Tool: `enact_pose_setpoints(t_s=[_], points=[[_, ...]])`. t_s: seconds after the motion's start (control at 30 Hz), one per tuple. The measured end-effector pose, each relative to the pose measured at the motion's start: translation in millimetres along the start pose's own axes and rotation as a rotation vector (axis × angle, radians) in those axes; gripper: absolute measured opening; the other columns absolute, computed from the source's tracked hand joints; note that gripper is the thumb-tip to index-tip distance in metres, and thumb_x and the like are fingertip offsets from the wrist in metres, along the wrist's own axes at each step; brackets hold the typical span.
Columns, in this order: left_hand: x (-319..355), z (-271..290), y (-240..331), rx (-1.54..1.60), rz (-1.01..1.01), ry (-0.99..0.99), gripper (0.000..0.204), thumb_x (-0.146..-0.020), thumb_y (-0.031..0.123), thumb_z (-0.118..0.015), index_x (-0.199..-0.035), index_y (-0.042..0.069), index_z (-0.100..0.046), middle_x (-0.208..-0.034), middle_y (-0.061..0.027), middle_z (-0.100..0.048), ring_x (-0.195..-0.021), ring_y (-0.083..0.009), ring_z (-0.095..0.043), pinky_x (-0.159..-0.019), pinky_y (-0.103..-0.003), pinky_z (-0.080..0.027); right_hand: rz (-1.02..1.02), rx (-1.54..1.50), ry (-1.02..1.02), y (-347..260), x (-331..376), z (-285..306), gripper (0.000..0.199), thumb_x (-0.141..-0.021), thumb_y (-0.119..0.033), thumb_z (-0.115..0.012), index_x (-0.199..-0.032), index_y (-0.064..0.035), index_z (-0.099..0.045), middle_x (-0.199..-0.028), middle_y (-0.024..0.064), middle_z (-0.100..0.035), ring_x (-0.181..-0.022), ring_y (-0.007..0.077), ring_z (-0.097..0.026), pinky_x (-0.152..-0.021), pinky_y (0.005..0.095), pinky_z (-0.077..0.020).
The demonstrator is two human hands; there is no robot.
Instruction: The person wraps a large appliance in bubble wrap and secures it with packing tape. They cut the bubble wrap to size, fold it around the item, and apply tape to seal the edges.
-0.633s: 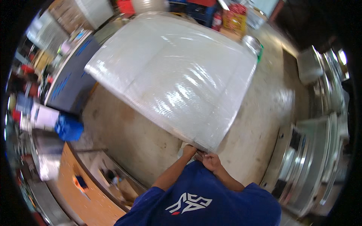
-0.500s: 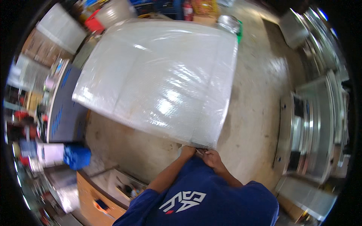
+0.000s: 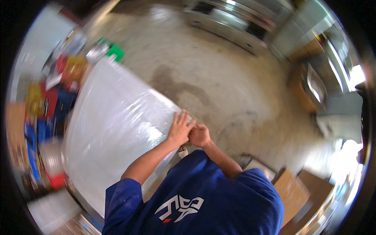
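A large, flat-topped white package [image 3: 111,113] wrapped in shiny clear plastic film fills the left half of the head view. My left hand [image 3: 180,128] lies on its near right corner, fingers spread over the film. Close against it, at the edge of that same corner, my right hand [image 3: 200,136] is closed with its fingers curled. Whatever sits in those fingers is hidden. Both forearms reach up from the lower edge, and the two hands touch or nearly touch.
Beyond the package's far corner are a green object [image 3: 115,52] and a silvery wrapped bundle [image 3: 98,51]. Coloured boxes crowd the left. Stainless steel equipment [image 3: 231,27] stands across the concrete floor [image 3: 219,78]. Cardboard [image 3: 291,194] lies at lower right.
My view has swung to the right, so the package now appears turned at the left. Both hands have come up onto its corner; the left fingers are now spread.
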State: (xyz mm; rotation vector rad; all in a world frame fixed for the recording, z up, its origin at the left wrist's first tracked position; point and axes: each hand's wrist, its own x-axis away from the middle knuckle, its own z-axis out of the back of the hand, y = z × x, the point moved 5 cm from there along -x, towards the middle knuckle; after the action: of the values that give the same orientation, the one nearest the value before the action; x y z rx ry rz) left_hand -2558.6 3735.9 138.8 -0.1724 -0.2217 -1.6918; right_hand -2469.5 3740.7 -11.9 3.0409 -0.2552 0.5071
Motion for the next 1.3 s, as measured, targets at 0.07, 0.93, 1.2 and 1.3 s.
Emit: enact_pose_setpoints(t_s=[0.07,0.93,1.2,1.3], points=[[-15.3,-8.7,3.8,-0.142,0.025,-0.043,0.085,-0.062,0.034,-0.085,-0.135,0.011,-0.048,-0.136,-0.0222,-0.048,-0.138,-0.0434,-0.034,-0.117,-0.062,-0.015,0.091,0.068,0.122,2.9,-5.1,-14.7,0.094,-0.086,-0.07,-0.038,-0.142,0.0057,-0.041,-0.151,0.024,-0.037,-0.137,0.036,-0.037,-0.114,0.0522,-0.0234],[-114.6,-90.3,-14.1,-0.686,-0.097,-0.624,0.073,-0.062,0.024,-0.08,-0.127,0.004,-0.052,-0.117,-0.0186,-0.067,-0.111,-0.033,-0.065,-0.092,-0.041,-0.054,-0.019,-0.032,2.816,593.0,680.7,162.6,0.082,-0.076,-0.035,-0.072,-0.141,0.0027,-0.039,-0.146,0.0262,-0.04,-0.137,0.0408,-0.036,-0.115,0.0496,-0.0279],[-121.9,-91.9,-12.8,-0.779,-0.029,-0.756,0.038,-0.064,0.025,-0.077,-0.098,0.007,-0.075,-0.108,-0.0169,-0.072,-0.103,-0.0324,-0.069,-0.085,-0.042,-0.056,0.032,0.385,2.605,610.5,701.7,192.2,0.057,-0.081,-0.034,-0.076,-0.124,0.0,-0.057,-0.123,0.0229,-0.06,-0.119,0.0395,-0.054,-0.102,0.0476,-0.041],[-115.1,-59.0,32.6,-0.812,0.055,-0.808,0.04,-0.069,0.025,-0.075,-0.106,0.009,-0.074,-0.112,-0.0149,-0.071,-0.108,-0.0308,-0.067,-0.09,-0.042,-0.054,0.105,0.341,2.647,549.6,687.8,140.6,0.058,-0.088,-0.041,-0.069,-0.124,0.0018,-0.057,-0.111,0.0202,-0.065,-0.101,0.0359,-0.062,-0.09,0.0451,-0.0473]])
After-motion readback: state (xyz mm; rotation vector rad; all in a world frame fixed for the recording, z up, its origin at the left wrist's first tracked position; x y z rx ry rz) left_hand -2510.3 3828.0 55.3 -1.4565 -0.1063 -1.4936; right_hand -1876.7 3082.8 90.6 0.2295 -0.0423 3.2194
